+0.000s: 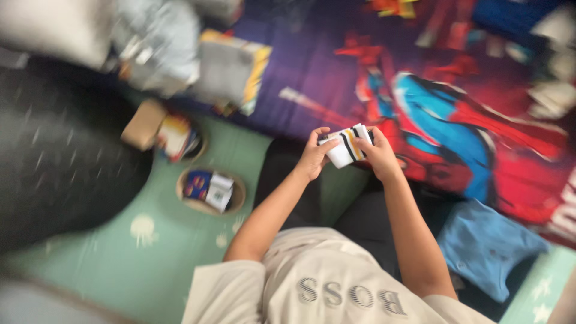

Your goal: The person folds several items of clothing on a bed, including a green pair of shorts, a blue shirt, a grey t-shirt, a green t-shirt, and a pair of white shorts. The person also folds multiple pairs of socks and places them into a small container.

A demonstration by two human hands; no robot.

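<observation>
Frame motion-blurred. Largest: red-and-blue printed blanket (pixel 468 132) across the top right, green mat (pixel 120 258) below left, folded blue cloth (pixel 486 252) near the right elbow. Two shallow round baskets (pixel 210 189) with small items lie left, well apart from the hands. White striped sock bundle (pixel 348 146) is held over the lap between both hands, long axis running left-low to right-high. Left hand (pixel 313 157) pinches its lower left end; right hand (pixel 379 155) clasps the upper right end. Both equally near.
</observation>
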